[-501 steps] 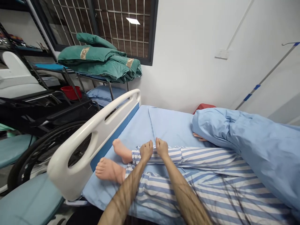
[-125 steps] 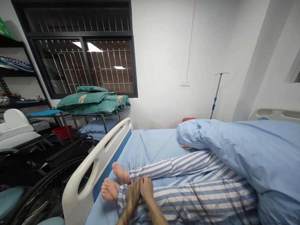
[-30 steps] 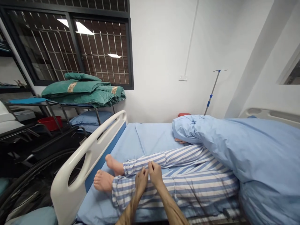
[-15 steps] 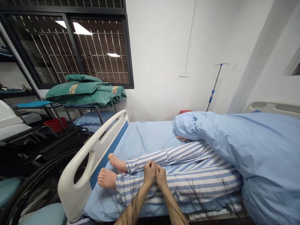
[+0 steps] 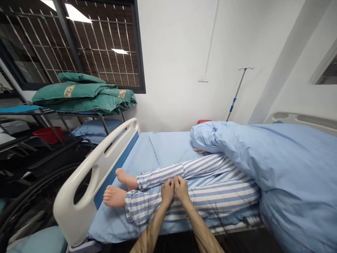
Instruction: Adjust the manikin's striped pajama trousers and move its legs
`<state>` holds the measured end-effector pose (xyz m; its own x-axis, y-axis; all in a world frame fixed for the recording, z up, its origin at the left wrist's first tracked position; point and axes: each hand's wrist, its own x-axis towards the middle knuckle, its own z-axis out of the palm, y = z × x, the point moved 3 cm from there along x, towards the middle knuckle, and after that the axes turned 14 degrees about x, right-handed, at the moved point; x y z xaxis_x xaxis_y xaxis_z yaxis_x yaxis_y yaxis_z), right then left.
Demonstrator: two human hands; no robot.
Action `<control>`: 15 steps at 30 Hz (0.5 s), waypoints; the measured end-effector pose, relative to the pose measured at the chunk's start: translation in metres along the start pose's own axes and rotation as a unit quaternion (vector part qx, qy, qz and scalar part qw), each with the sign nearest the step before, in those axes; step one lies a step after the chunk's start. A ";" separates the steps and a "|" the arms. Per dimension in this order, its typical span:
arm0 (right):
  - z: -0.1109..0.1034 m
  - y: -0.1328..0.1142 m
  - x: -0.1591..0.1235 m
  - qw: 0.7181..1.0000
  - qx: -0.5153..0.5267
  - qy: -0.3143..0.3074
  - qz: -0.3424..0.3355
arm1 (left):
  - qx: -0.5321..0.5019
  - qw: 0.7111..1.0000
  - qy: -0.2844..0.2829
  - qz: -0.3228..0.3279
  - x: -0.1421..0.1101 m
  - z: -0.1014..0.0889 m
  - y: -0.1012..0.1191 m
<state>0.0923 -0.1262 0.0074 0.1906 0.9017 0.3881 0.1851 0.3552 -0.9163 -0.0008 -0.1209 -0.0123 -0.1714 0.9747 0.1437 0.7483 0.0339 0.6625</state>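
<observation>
My left hand (image 5: 167, 191) and my right hand (image 5: 181, 188) are side by side in front of me, fingers curled in and knuckles almost touching. Their fingertips are hidden, so I cannot tell whether anything is pinched in them. In view they overlap the lower legs in striped trousers (image 5: 221, 196) of a figure lying on the bed; whether they touch the cloth is unclear. Two bare feet (image 5: 115, 196) point to the left. A light blue quilt (image 5: 292, 158) covers the upper body, and part of a hand (image 5: 199, 150) shows under its edge.
A white footboard (image 5: 61, 196) closes the bed's left end, with a wheelchair wheel (image 5: 23, 196) beyond it. Folded green bedding (image 5: 84, 96) lies on a rack under the barred window. An IV pole (image 5: 238, 93) stands behind the bed, near the wall.
The view has shifted slightly, so the bed and room sit further left and a little higher. My hands stay closed together, now somewhat nearer the knees.
</observation>
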 end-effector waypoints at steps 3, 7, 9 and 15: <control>-0.008 0.005 0.001 0.999 -0.037 -0.016 -0.002 | 0.002 1.000 0.005 0.014 -0.002 0.003 0.001; -0.005 0.026 -0.010 0.991 -0.130 -0.030 0.031 | -0.010 1.000 0.011 0.007 -0.002 0.004 -0.003; -0.003 0.031 -0.014 0.986 -0.158 -0.019 0.051 | -0.022 1.000 0.009 -0.004 -0.001 0.003 -0.003; -0.014 0.032 -0.007 0.999 -0.014 0.017 0.047 | -0.189 0.982 0.013 -0.004 0.006 0.006 0.027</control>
<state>0.1101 -0.1245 -0.0230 0.2409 0.9216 0.3043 0.1924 0.2620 -0.9457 0.0227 -0.1132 0.0022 -0.1958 0.9687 0.1524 0.4566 -0.0475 0.8884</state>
